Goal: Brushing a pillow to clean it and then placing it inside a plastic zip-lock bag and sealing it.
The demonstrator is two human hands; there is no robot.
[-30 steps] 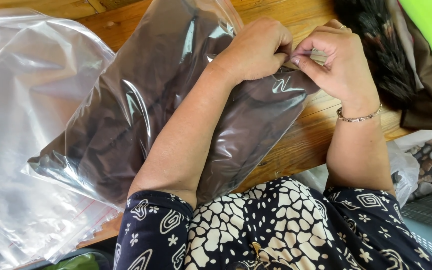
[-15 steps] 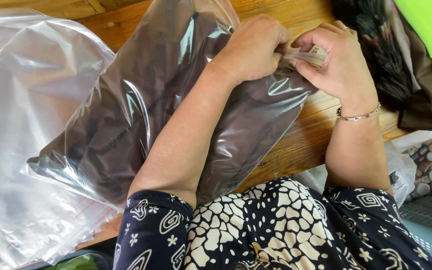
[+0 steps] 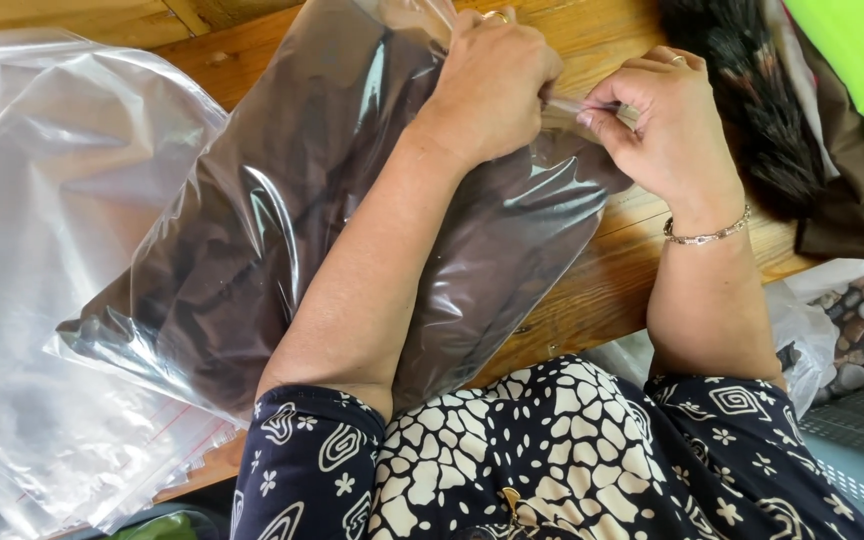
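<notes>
A clear plastic bag [image 3: 252,250] holding a dark brown folded garment lies slanted across the wooden table [image 3: 612,290]. My left hand [image 3: 497,85] presses down on the bag's upper right end and pinches its open edge. My right hand [image 3: 667,125] sits just to the right, fingertips pinching the same clear strip of the bag's flap between the two hands. A ring shows on each hand, and a thin bracelet is on the right wrist.
A stack of empty clear plastic bags [image 3: 42,300] covers the left side of the table. Dark patterned and brown cloth [image 3: 782,130] is heaped at the upper right, beside something bright green [image 3: 862,50]. A grey basket [image 3: 852,440] stands at the lower right.
Both hands have shifted slightly and drawn apart a little along the bag's open edge, exposing a short clear strip of flap between the fingertips. The bag has stayed in place.
</notes>
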